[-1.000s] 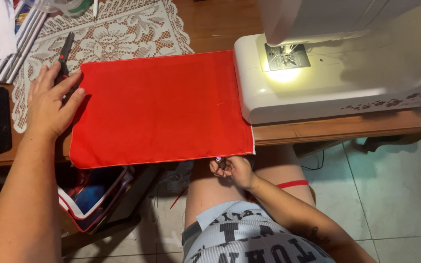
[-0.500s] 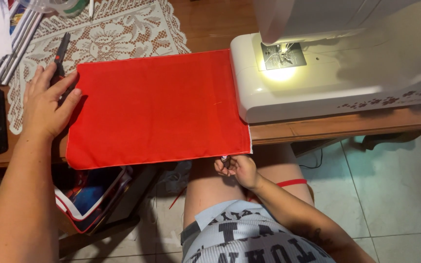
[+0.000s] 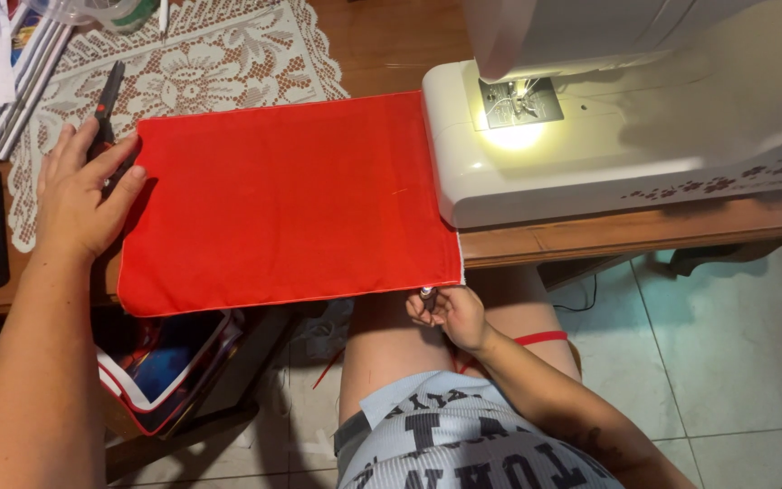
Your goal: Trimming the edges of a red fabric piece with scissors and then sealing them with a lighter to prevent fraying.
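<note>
Shorts [image 3: 463, 448] with a grey printed pattern sit nearest, above bare knees and tiled floor [image 3: 726, 362]. Right hand [image 3: 452, 312] hangs just under the worktop [image 3: 608, 237] edge, its grip pinched shut on a small dark object at the lower right corner of the red cloth [image 3: 291, 204]. That cloth lies flat on the worktop, its right edge against the white sewing machine [image 3: 626, 118]. Left hand [image 3: 79, 195] rests open, fingers spread, on the cloth's left edge. Beyond it, black scissors [image 3: 106, 104] lie on a lace mat [image 3: 201, 72].
</note>
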